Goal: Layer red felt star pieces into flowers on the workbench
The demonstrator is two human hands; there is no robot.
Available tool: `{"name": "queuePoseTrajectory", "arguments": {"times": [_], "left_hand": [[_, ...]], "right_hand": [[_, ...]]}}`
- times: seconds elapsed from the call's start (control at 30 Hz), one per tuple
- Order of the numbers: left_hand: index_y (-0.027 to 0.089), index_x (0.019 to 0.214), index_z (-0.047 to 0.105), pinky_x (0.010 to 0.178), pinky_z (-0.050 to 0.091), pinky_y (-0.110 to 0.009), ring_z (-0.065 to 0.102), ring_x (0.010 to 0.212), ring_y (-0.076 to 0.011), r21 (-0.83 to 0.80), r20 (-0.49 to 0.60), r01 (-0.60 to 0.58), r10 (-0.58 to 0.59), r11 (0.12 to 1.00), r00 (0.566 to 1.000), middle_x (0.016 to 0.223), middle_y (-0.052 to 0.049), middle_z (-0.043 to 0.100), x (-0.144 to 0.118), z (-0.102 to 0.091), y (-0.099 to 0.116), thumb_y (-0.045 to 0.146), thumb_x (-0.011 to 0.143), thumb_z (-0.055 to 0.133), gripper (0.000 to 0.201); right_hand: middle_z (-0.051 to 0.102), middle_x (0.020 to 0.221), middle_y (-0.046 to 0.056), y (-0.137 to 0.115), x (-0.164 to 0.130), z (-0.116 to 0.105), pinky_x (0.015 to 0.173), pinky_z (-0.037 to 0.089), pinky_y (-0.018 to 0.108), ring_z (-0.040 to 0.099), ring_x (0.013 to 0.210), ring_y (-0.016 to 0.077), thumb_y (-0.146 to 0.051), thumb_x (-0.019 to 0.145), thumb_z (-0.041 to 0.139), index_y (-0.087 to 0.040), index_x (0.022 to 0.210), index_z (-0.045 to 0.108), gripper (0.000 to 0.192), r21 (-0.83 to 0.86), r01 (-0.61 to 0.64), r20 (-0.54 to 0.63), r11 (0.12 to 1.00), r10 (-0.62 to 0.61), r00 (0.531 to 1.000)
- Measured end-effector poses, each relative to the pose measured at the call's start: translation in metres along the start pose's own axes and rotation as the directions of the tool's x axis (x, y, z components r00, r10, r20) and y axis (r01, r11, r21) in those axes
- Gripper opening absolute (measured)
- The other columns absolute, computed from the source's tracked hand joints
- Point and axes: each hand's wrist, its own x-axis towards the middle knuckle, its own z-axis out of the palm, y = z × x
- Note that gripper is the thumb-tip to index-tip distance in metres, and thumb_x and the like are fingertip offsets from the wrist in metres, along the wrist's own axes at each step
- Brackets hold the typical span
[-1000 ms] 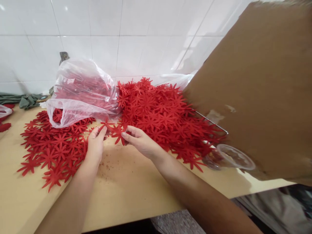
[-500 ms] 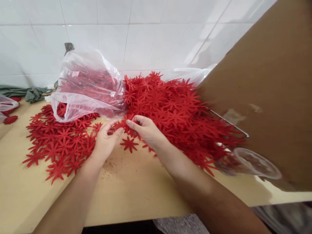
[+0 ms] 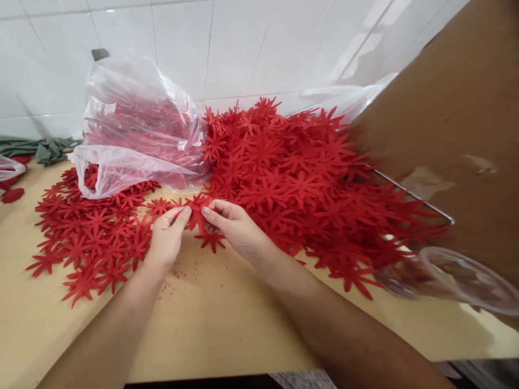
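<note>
Between my two hands is a red flower-shaped cutout (image 3: 197, 212), with several narrow petals. My left hand (image 3: 168, 229) pinches its left side between thumb and fingers. On the right side, my right hand (image 3: 233, 224) grips it the same way. Just below lies a single red cutout (image 3: 211, 241) on the table. A tall heap of the same red cutouts (image 3: 284, 178) rises behind and to the right of my right hand. To the left of my left hand spreads a flatter pile of red cutouts (image 3: 93, 237).
A clear plastic bag (image 3: 141, 129) full of red pieces stands against the tiled wall (image 3: 243, 48). At right are a large brown board (image 3: 454, 119), a thin metal rod (image 3: 413, 195) and a clear plastic tub (image 3: 466, 275). Green cloth (image 3: 52, 150) lies far left on the table (image 3: 219, 329).
My left hand has closed on the cutout's left side, where its fingers were apart before. The cutout is now stretched between both hands. The view has tilted and shifted slightly.
</note>
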Motion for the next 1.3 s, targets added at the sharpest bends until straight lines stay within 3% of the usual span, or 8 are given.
{"name": "queuePoseTrajectory", "arguments": {"times": [0.17, 0.4, 0.53, 0.63, 0.77, 0.9, 1.17, 1.3], "left_hand": [[0.016, 0.085, 0.061, 0.056, 0.043, -0.019, 0.057, 0.063, -0.0085, -0.120, -0.195, 0.079, -0.102, 0.990, 0.976, 0.080, -0.002, 0.065, 0.008, -0.010, 0.002, 0.032, 0.067, 0.061, 0.024], [0.017, 0.116, 0.051, 0.079, 0.046, -0.030, 0.058, 0.094, -0.0164, 0.091, 0.079, 0.083, -0.090, 0.992, 0.993, 0.111, -0.009, 0.059, 0.001, 0.000, 0.003, 0.019, 0.067, 0.061, 0.051], [0.019, 0.123, 0.047, 0.084, 0.045, -0.031, 0.050, 0.107, -0.0191, 0.295, 0.012, -0.115, 0.116, 0.949, 0.993, 0.128, -0.011, 0.044, 0.001, -0.003, -0.004, 0.021, 0.068, 0.061, 0.058], [0.019, 0.111, 0.057, 0.079, 0.045, -0.028, 0.053, 0.094, -0.0158, 0.317, 0.007, -0.181, 0.188, 0.931, 0.982, 0.116, -0.008, 0.053, 0.003, -0.006, -0.002, 0.027, 0.069, 0.060, 0.042], [0.016, 0.088, 0.064, 0.069, 0.043, -0.024, 0.052, 0.069, -0.0091, 0.149, 0.132, 0.005, -0.025, 0.989, 0.991, 0.082, -0.002, 0.062, 0.000, -0.002, 0.006, 0.032, 0.069, 0.061, 0.026], [0.016, 0.066, 0.058, 0.057, 0.038, -0.019, 0.043, 0.055, -0.0050, 0.028, 0.108, 0.046, -0.048, 0.999, 0.993, 0.059, 0.004, 0.052, -0.002, 0.003, 0.007, 0.029, 0.063, 0.066, 0.016], [0.017, 0.069, 0.055, 0.054, 0.039, -0.018, 0.048, 0.056, -0.0057, -0.132, -0.053, 0.161, -0.169, 0.978, 0.984, 0.064, 0.004, 0.054, 0.005, -0.007, 0.007, 0.034, 0.064, 0.063, 0.019], [0.017, 0.083, 0.058, 0.068, 0.045, -0.023, 0.054, 0.071, -0.0093, 0.113, -0.109, 0.001, 0.011, 0.994, 0.994, 0.080, -0.001, 0.060, 0.011, -0.012, 0.002, 0.026, 0.065, 0.061, 0.021]], "right_hand": [[0.046, 0.052, -0.007, 0.003, 0.002, -0.001, 0.048, 0.033, 0.021, 0.040, 0.047, 0.0041, -0.046, 0.061, 0.067, -0.018, 0.059, 0.046, 0.035, 0.043, 0.003, -0.081, 0.999, 0.001, 0.997], [0.052, 0.058, -0.005, 0.000, 0.005, -0.008, 0.049, 0.034, 0.022, 0.042, 0.049, 0.0051, -0.040, 0.055, 0.072, -0.017, 0.071, 0.055, 0.033, 0.023, 0.039, -0.178, 0.999, -0.034, 0.983], [0.052, 0.059, -0.005, -0.002, 0.007, -0.012, 0.055, 0.039, 0.023, 0.046, 0.053, 0.0060, -0.037, 0.052, 0.074, -0.018, 0.062, 0.051, 0.032, -0.001, 0.112, -0.263, 0.994, -0.108, 0.959], [0.054, 0.063, -0.005, -0.002, 0.005, -0.009, 0.064, 0.043, 0.026, 0.050, 0.059, 0.0076, -0.034, 0.049, 0.076, -0.019, 0.060, 0.048, 0.034, -0.001, 0.114, -0.235, 0.994, -0.111, 0.966], [0.057, 0.069, -0.003, -0.002, 0.001, -0.001, 0.067, 0.045, 0.027, 0.053, 0.064, 0.0084, -0.037, 0.048, 0.077, -0.018, 0.062, 0.049, 0.036, 0.028, 0.074, -0.135, 0.997, -0.070, 0.988], [0.052, 0.061, -0.005, -0.002, -0.001, 0.003, 0.058, 0.041, 0.023, 0.047, 0.055, 0.0062, -0.044, 0.051, 0.074, -0.019, 0.061, 0.049, 0.037, 0.013, 0.069, -0.125, 0.998, -0.067, 0.990], [0.046, 0.056, -0.005, -0.002, 0.005, -0.009, 0.051, 0.035, 0.023, 0.040, 0.051, 0.0064, -0.050, 0.056, 0.068, -0.020, 0.064, 0.049, 0.036, 0.017, 0.088, -0.223, 0.996, -0.082, 0.971], [0.048, 0.059, -0.003, -0.002, 0.008, -0.020, 0.056, 0.038, 0.026, 0.044, 0.054, 0.0092, -0.040, 0.065, 0.063, -0.020, 0.065, 0.050, 0.025, -0.326, 0.143, -0.286, 0.935, -0.242, 0.927]]}}
